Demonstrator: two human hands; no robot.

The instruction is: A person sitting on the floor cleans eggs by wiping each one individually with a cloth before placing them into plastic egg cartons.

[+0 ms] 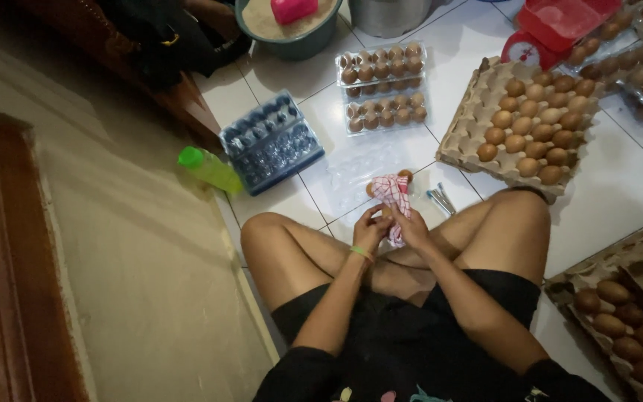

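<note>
I sit cross-legged on a white tiled floor. My left hand and my right hand meet above my shins, both closed around a red-and-white checked cloth. A brown egg seems wrapped between cloth and fingers, mostly hidden. Just beyond the cloth, a brown egg lies on a clear plastic tray. A green band circles my left wrist.
A cardboard egg tray full of brown eggs lies ahead right; another at my right knee. Closed clear egg boxes, a stack of empty ones, a green bottle, a red scale, a basin.
</note>
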